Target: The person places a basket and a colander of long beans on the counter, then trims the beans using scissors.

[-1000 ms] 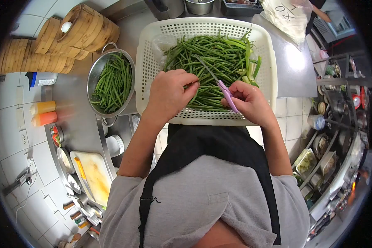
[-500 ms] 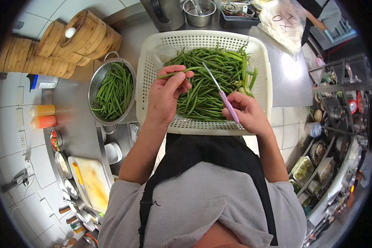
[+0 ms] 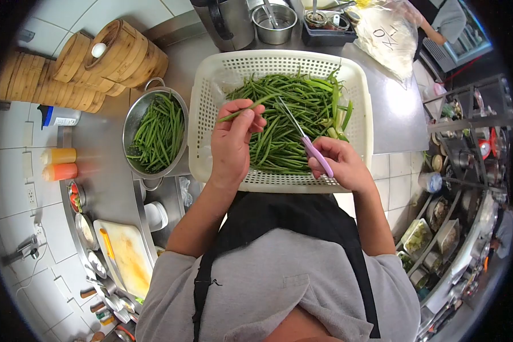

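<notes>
My left hand point(image 3: 232, 137) pinches a green bean point(image 3: 259, 104) between thumb and fingers above the left part of a white perforated basket point(image 3: 362, 137). Many green beans point(image 3: 285, 137) lie heaped in that basket. At its right front, my right hand point(image 3: 341, 162) grips scissors with purple handles point(image 3: 317, 155). Their blades point up and left, with the tips close to the right end of the held bean. Left of the basket stands a metal colander point(image 3: 132, 117) with more green beans point(image 3: 158, 134) in it.
Bamboo steamers point(image 3: 125, 51) stand at the back left. Behind the basket are a metal pitcher point(image 3: 225, 25), a metal pot point(image 3: 275, 28) and a black container point(image 3: 328, 37). A marked plastic bag point(image 3: 385, 43) lies back right, near another person's arm point(image 3: 433, 33). A cutting board point(image 3: 128, 256) lies lower left.
My left hand has come up from the heap with a bean in it. The scissors tips are now close to that bean. The view has shifted, so the basket appears lower.
</notes>
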Available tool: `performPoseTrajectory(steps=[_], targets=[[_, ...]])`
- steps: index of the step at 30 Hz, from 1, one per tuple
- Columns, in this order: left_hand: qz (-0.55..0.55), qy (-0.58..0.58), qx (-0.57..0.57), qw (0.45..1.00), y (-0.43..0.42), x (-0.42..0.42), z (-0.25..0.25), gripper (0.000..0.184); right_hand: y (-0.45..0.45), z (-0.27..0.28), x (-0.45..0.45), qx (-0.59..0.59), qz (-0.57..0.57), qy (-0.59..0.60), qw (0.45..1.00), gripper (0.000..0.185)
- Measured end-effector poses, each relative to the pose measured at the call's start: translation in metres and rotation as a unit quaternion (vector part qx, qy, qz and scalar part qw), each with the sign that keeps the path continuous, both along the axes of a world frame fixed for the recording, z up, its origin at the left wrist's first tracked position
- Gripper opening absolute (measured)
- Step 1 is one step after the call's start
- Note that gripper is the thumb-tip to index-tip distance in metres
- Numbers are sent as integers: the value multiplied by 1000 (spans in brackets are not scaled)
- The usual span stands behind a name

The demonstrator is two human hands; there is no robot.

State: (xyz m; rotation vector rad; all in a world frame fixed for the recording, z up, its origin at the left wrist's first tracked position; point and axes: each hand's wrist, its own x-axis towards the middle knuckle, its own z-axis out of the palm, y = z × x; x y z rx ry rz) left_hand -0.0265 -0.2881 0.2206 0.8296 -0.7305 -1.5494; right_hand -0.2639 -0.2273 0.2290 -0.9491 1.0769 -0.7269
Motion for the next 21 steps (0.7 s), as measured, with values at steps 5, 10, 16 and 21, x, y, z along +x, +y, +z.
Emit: performPoseTrajectory(steps=[5,10,16,21], targets=[[-98,-66,18,993,11,-4,0,17,1,-4,-2,-6,-37,-27,999,19],[-134,-58,24,989,16,-7,1,16,1,-6,-2,-23,-50,-20,998,20],[-138,-66,22,988,2,6,3,16,1,-2,-1,-29,-35,3,999,18],[21,-396,-287,872,-33,30,-3,25,2,-5,2,-38,-37,44,998,17]])
